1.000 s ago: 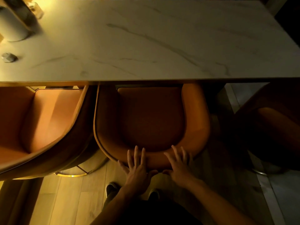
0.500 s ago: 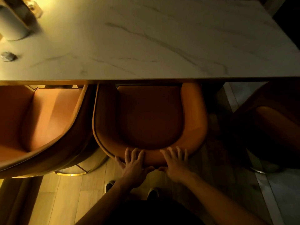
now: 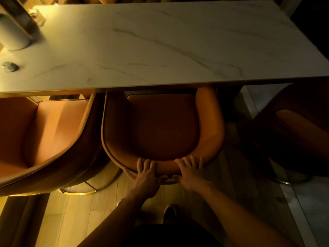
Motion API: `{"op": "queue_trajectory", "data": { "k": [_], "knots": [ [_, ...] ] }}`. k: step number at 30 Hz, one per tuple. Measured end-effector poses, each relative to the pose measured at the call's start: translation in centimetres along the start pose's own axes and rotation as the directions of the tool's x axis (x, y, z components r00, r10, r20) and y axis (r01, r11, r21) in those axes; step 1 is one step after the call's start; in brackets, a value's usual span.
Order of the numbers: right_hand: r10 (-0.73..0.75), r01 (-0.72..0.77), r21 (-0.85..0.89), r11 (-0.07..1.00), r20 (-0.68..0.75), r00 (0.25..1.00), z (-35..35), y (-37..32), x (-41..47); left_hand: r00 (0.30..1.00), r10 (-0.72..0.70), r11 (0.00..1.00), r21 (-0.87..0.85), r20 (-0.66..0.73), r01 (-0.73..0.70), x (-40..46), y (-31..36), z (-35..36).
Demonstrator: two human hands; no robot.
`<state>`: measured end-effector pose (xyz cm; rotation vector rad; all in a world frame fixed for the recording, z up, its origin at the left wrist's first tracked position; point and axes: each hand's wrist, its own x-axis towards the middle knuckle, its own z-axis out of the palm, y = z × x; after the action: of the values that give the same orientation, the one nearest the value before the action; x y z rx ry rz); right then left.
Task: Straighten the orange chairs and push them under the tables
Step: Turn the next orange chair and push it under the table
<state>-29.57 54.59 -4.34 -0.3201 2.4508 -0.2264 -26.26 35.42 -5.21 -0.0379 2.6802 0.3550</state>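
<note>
Now I see both hands, left [image 3: 145, 177] and right [image 3: 191, 173], grips flat, pressing the orange chair [image 3: 160, 125] backrest at six o'clock below the surface [image 3: 160, 41].

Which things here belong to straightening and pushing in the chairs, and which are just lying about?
Part of the job:
- middle orange chair, with left hand and right hand on its back
- left orange chair
- marble table

Lying about:
- white cylinder
- small grey object

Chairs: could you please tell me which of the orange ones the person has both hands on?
The middle chair. The left hand and the right hand rest on its backrest; the left chair and the right chair are untouched.
</note>
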Motion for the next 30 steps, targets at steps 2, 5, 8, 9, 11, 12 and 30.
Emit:
{"op": "queue_trajectory", "data": {
  "k": [2,5,8,9,11,12,30],
  "knots": [
    [-0.003,0.003,-0.003,1.000,0.013,1.000,0.1,0.1,0.0,1.000,0.005,1.000,0.010,0.021,-0.005,0.1,-0.1,-0.1],
    [-0.016,0.015,0.015,1.000,0.046,0.999,-0.3,0.5,0.6,0.999,0.020,0.999,0.046,0.032,-0.021,0.4,-0.3,-0.2],
    [-0.022,0.019,0.039,0.999,0.085,0.996,-0.7,0.6,0.8,0.998,0.012,0.999,0.050,0.056,-0.015,0.6,-0.3,-0.2],
    [-0.023,0.020,0.041,0.999,0.085,0.996,-0.7,0.6,0.9,0.998,0.009,0.999,0.041,0.067,-0.012,0.6,-0.2,-0.3],
    [-0.021,0.019,0.035,0.999,0.069,0.997,-0.6,0.6,0.8,0.995,0.001,1.000,0.020,0.096,-0.003,0.6,0.0,-0.8],
    [-0.020,0.018,0.028,0.999,0.059,0.998,-0.5,0.6,0.7,0.994,-0.004,1.000,0.010,0.106,0.003,0.5,0.1,-1.0],
    [-0.034,0.028,0.083,0.996,0.070,0.997,-0.8,0.8,0.5,0.969,0.032,0.999,0.033,0.243,-0.041,2.2,-0.2,-2.9]
  ]
}}
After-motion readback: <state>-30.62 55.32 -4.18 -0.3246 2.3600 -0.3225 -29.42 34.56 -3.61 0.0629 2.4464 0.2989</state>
